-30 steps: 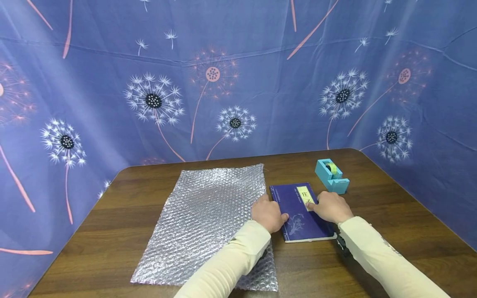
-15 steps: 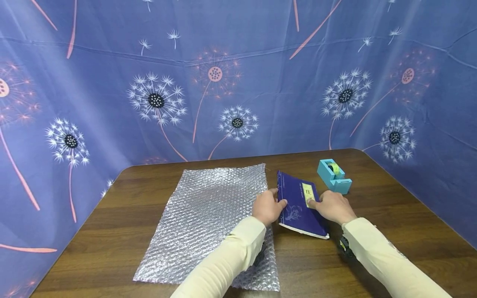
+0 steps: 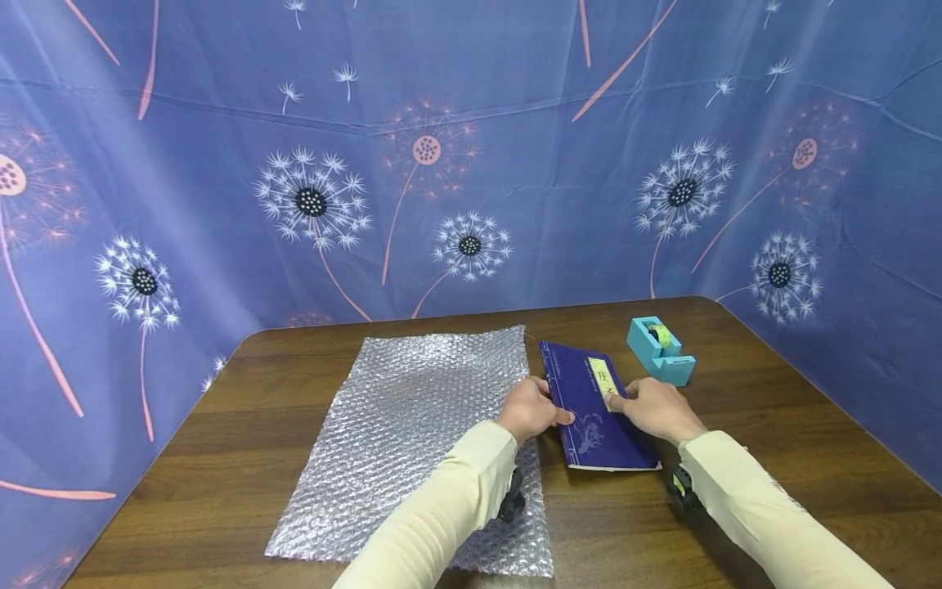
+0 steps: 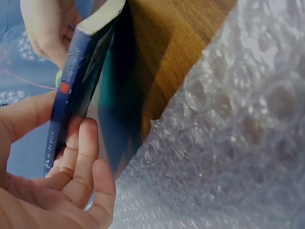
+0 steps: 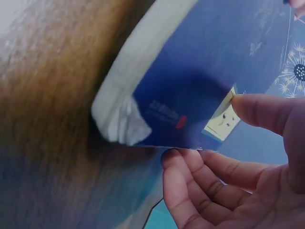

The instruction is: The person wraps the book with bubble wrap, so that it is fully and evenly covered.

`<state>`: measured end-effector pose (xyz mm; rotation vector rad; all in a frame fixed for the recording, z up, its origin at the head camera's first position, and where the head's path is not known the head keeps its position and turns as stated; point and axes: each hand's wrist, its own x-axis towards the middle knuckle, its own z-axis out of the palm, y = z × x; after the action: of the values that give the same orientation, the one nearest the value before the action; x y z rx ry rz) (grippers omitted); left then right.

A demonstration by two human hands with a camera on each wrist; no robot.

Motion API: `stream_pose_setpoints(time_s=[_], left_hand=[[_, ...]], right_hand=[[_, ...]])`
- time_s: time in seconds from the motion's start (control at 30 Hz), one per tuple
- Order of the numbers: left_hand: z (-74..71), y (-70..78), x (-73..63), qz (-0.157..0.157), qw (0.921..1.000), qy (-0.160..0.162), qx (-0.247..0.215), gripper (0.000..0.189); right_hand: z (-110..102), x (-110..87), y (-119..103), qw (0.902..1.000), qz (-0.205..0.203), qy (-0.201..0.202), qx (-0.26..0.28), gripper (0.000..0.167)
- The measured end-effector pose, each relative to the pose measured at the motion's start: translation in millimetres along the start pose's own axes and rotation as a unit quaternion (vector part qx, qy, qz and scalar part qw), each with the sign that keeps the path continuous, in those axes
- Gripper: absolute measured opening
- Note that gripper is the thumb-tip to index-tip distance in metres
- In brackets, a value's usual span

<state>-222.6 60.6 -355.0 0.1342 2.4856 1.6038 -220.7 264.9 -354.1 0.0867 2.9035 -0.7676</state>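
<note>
A dark blue paperback book (image 3: 589, 417) with a yellow title label is held between both hands, clear of the table along its spine side. My left hand (image 3: 531, 409) pinches the spine edge, thumb on the cover and fingers underneath, as the left wrist view shows on the book's spine (image 4: 66, 90). On the opposite edge my right hand (image 3: 655, 407) pinches the book, its thumb lying by the label (image 5: 224, 117). In the right wrist view a bottom page corner (image 5: 126, 121) is curled. Just left of the book, a sheet of bubble wrap (image 3: 412, 433) lies flat, partly under my left forearm.
A turquoise tape dispenser (image 3: 661, 352) with a yellow-green roll stands beyond my right hand. The brown wooden table (image 3: 221, 458) has rounded far corners. Behind it hangs a blue curtain (image 3: 545, 180) with dandelion prints.
The book was first flat on the table, then was lifted and tilted at its spine side. It now lies at a slightly different tilt, both hands still gripping its edges.
</note>
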Motion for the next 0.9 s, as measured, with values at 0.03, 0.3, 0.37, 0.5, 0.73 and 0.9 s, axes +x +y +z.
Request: stream_pose_setpoints(time_s=[0.03,0.3,0.37,0.5,0.73,0.9], left_hand=[[-0.3,-0.4,-0.2,-0.002,1.0000,0.000,0.002,0.030],[-2.4,-5.3,-1.7,-0.006,0.9999,0.002,-0.015,0.033],[-3.8,-6.2,-2.3,-0.005,0.9998,-0.004,-0.020,0.035],[-5.2,-7.8,-1.8,0.004,0.9999,-0.003,-0.016,0.037],[-6.0,-9.6,-0.2,0.009,0.9999,0.015,0.001,0.036],[-8.3,-9.5,-1.2,0.012,0.9986,0.019,0.047,0.042]], right_hand=[[-0.1,0.6,0.2,1.0000,0.000,0.000,0.005,0.062],[-2.6,5.2,7.8,0.9988,-0.013,-0.028,0.038,0.067],[-4.0,6.2,8.8,0.9984,-0.019,-0.039,0.037,0.069],[-6.8,7.6,12.2,0.9977,-0.026,-0.041,0.048,0.066],[-7.6,7.5,20.4,0.9911,-0.028,-0.047,0.121,0.056],[-7.6,6.9,21.2,0.9892,-0.018,-0.047,0.138,0.060]])
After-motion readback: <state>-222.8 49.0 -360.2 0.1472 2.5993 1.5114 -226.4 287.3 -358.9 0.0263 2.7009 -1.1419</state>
